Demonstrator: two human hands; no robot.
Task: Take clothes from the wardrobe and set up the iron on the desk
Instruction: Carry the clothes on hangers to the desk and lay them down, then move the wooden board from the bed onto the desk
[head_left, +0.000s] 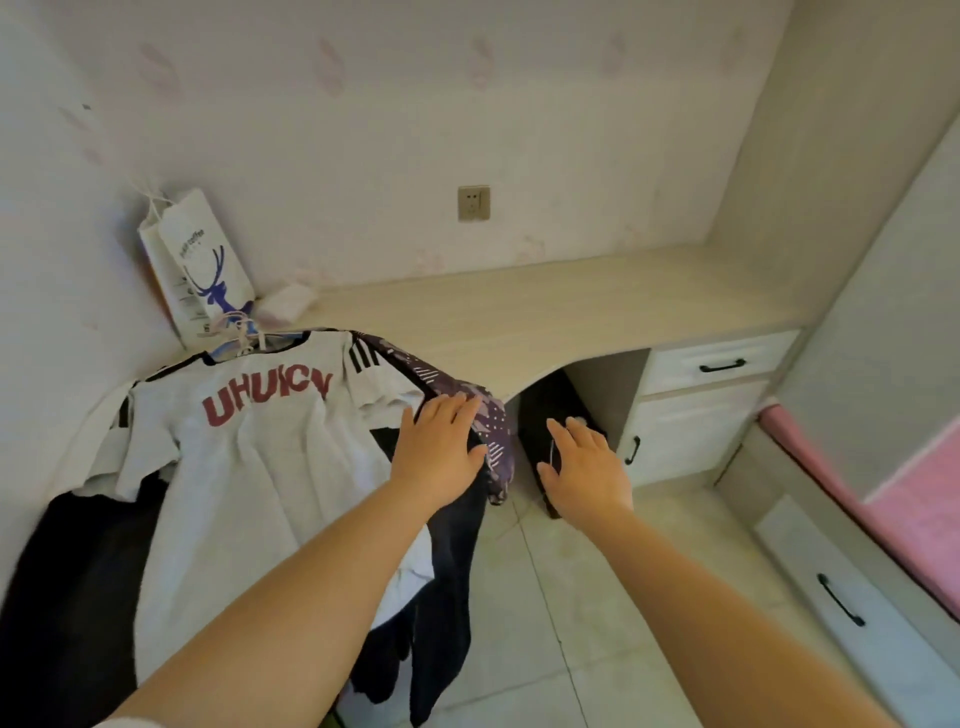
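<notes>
- The clothes look fetched: a white shirt (244, 447) with red lettering, on a hanger, lies over the desk (545, 312) end at about 8 o'clock, with dark garments (67, 571) beneath and a purple patterned garment (457, 400) draped off the edge.
- The left hand (441, 457) rests flat, fingers spread, on that purple cloth.
- The right hand (587, 467) hovers open, holding nothing, over a dark object (540, 415) under the desk (iron or not, I cannot tell).
- No iron shows on the desk, so that half looks undone.
- The pale wood desk runs bare toward 2 o'clock; a paper bag (197, 265) leans at 10 o'clock and a wall socket (474, 203) sits at 12 o'clock.
- The floor (597, 597) is tiled, with drawers (722, 364) at 3 o'clock.
</notes>
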